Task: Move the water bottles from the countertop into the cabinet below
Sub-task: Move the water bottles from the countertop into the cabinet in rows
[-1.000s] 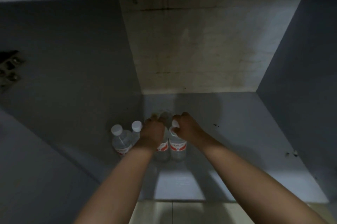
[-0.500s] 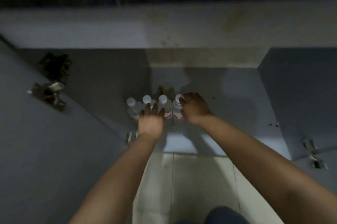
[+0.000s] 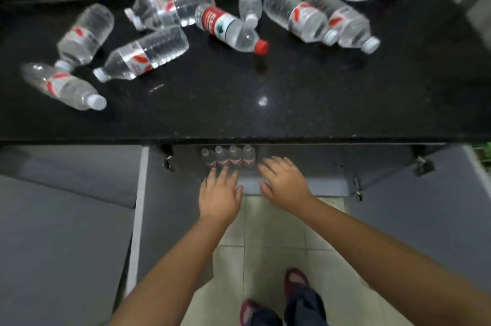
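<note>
Several clear water bottles lie on their sides across the black countertop (image 3: 265,113), among them a red-capped bottle (image 3: 228,26) and a white-capped bottle (image 3: 144,53). Inside the open cabinet (image 3: 332,166) below, a row of several upright bottles (image 3: 228,157) stands at the left. My left hand (image 3: 219,196) and my right hand (image 3: 284,182) hover just in front of that row, both with fingers spread and holding nothing.
Two grey cabinet doors stand open, the left door (image 3: 66,232) and the right door (image 3: 430,206). Metal hinges (image 3: 422,166) show on the cabinet frame. Pale floor tiles (image 3: 265,240) lie below, with my feet in red slippers (image 3: 295,283).
Both hands let go of the bottles in the cabinet and pulled back out of it. The view rose from inside the cabinet up to the countertop with its lying bottles.
</note>
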